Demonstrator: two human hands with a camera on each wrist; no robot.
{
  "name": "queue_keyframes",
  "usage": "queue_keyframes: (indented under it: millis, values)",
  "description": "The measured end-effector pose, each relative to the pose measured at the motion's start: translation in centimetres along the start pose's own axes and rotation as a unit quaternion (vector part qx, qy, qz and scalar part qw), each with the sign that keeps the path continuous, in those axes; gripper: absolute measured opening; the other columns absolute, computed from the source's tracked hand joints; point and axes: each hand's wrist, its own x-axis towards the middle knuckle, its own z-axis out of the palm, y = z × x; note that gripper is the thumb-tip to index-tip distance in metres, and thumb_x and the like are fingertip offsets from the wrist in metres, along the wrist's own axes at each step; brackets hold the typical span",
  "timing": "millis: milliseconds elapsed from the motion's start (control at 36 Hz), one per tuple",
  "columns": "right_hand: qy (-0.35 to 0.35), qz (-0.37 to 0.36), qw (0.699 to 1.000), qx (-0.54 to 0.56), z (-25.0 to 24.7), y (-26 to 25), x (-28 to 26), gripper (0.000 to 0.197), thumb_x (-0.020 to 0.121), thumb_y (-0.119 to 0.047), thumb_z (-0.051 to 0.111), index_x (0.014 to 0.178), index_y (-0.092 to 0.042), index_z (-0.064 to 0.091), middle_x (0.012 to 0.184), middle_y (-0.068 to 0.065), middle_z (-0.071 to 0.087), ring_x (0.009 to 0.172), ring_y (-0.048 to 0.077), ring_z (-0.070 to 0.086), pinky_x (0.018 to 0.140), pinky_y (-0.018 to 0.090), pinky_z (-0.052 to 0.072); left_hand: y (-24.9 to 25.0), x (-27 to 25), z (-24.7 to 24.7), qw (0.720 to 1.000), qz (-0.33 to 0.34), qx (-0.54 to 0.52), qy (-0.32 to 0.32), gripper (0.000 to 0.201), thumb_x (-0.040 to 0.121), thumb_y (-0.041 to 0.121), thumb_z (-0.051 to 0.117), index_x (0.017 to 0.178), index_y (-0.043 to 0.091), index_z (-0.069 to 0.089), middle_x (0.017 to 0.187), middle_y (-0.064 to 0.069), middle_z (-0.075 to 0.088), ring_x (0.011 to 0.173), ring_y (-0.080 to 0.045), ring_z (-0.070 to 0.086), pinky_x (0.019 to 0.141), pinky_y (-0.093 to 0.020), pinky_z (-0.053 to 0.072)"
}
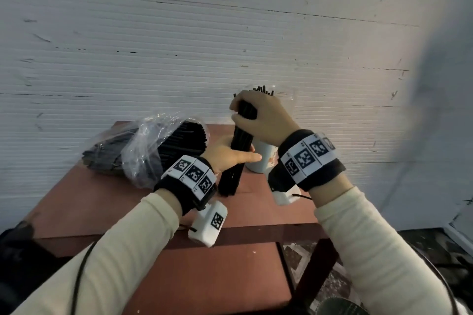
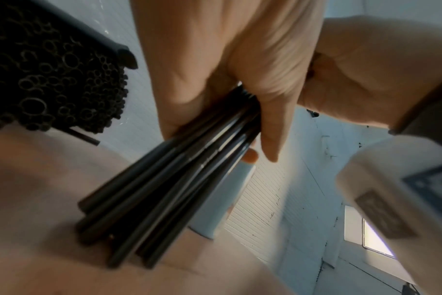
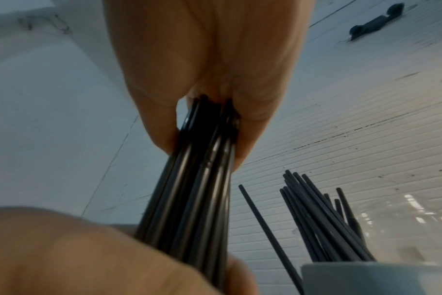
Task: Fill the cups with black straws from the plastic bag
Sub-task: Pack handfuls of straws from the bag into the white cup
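Note:
A bundle of black straws (image 1: 236,161) stands upright with its lower ends on the brown table (image 1: 102,202). My left hand (image 1: 230,155) wraps round the bundle's middle, and my right hand (image 1: 247,114) grips its top. In the left wrist view the fingers (image 2: 179,103) curl round the bundle (image 2: 169,189). In the right wrist view the fingers (image 3: 162,123) pinch the bundle (image 3: 197,189). A pale cup (image 1: 261,161) stands just behind the bundle and holds several straws (image 3: 323,219). The clear plastic bag (image 1: 143,153) full of black straws lies to the left.
A clear cup (image 1: 286,96) with straws stands behind my right hand, against the white ribbed wall (image 1: 230,46). The table's front edge (image 1: 256,231) lies below my wrists. Tiled floor (image 1: 332,284) shows at the right of the table.

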Motion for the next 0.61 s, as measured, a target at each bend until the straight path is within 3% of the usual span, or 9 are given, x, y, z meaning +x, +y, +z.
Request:
queue_keyframes:
  millis: [139, 222, 306, 389, 444, 528, 611]
  values:
    - [0.018, -0.009, 1.000, -0.007, 0.1, 0.1, -0.3, 0.013, 0.084, -0.014, 0.063, 0.097, -0.011, 0.065, 0.093, -0.001, 0.065, 0.084, 0.011, 0.055, 0.073, 0.006, 0.037, -0.6, 0.0, 0.3, 0.998, -0.043, -0.018, -0.041, 0.025, 0.069, 0.017, 0.087, 0.089, 0.015, 0.071, 0.086, 0.000, 0.073, 0.092, -0.016, 0.069, 0.098, -0.034, 0.050]
    - [0.011, -0.021, 1.000, 0.000, 0.0, -0.4, -0.4, 0.018, 0.084, -0.015, 0.066, 0.101, -0.010, 0.066, 0.098, 0.001, 0.065, 0.091, 0.014, 0.057, 0.079, 0.013, 0.041, -0.8, 0.1, 0.4, 0.997, -0.042, 0.002, -0.068, 0.022, 0.075, 0.034, 0.082, 0.080, 0.015, 0.072, 0.079, 0.001, 0.073, 0.086, -0.015, 0.069, 0.097, -0.034, 0.049]
    - [0.032, -0.018, 0.999, 0.018, -0.6, -0.7, -0.7, 0.045, 0.083, -0.030, 0.073, 0.122, -0.014, 0.056, 0.114, 0.001, 0.060, 0.102, 0.008, 0.053, 0.086, 0.014, 0.040, -0.6, 0.0, 0.2, 0.999, -0.029, 0.026, -0.032, 0.037, 0.080, 0.051, 0.070, 0.064, 0.018, 0.065, 0.063, 0.007, 0.066, 0.084, -0.019, 0.068, 0.101, -0.041, 0.046]
    - [0.094, 0.014, 0.992, 0.088, -1.7, -0.8, -1.3, 0.078, 0.075, -0.040, 0.079, 0.137, -0.019, 0.038, 0.126, 0.000, 0.050, 0.110, 0.008, 0.051, 0.089, 0.011, 0.042, 0.6, -0.4, 0.0, 1.000, -0.001, -0.007, -0.029, 0.041, 0.088, 0.047, 0.065, 0.060, 0.018, 0.057, 0.057, 0.006, 0.059, 0.074, -0.015, 0.065, 0.102, -0.041, 0.045]
    - [0.111, 0.037, 0.986, 0.118, -2.4, -0.8, -1.9, 0.085, 0.070, -0.043, 0.082, 0.138, -0.020, 0.035, 0.126, -0.001, 0.047, 0.107, 0.009, 0.051, 0.086, 0.013, 0.045, 1.9, -1.2, -0.3, 0.997, 0.023, -0.020, -0.072, 0.037, 0.092, 0.040, 0.062, 0.066, 0.014, 0.054, 0.057, 0.006, 0.055, 0.068, -0.011, 0.061, 0.095, -0.034, 0.046]
    - [0.045, 0.063, 0.990, 0.116, -3.3, -0.9, -2.8, 0.073, 0.070, -0.045, 0.080, 0.130, -0.018, 0.048, 0.112, -0.010, 0.048, 0.097, 0.001, 0.049, 0.077, 0.012, 0.040, 3.3, -1.9, -0.6, 0.988, 0.058, 0.003, -0.143, 0.029, 0.093, 0.031, 0.063, 0.076, 0.008, 0.055, 0.061, 0.001, 0.054, 0.063, -0.009, 0.059, 0.076, -0.027, 0.048]
    - [-0.091, 0.060, 0.979, 0.174, -3.2, -0.4, -3.4, 0.043, 0.076, -0.029, 0.080, 0.112, -0.011, 0.064, 0.086, -0.021, 0.061, 0.083, -0.004, 0.059, 0.074, 0.012, 0.045, 4.0, -2.2, -0.2, 0.976, 0.059, 0.009, -0.210, 0.028, 0.091, 0.021, 0.066, 0.075, 0.000, 0.058, 0.061, -0.004, 0.056, 0.066, -0.017, 0.060, 0.073, -0.028, 0.052]
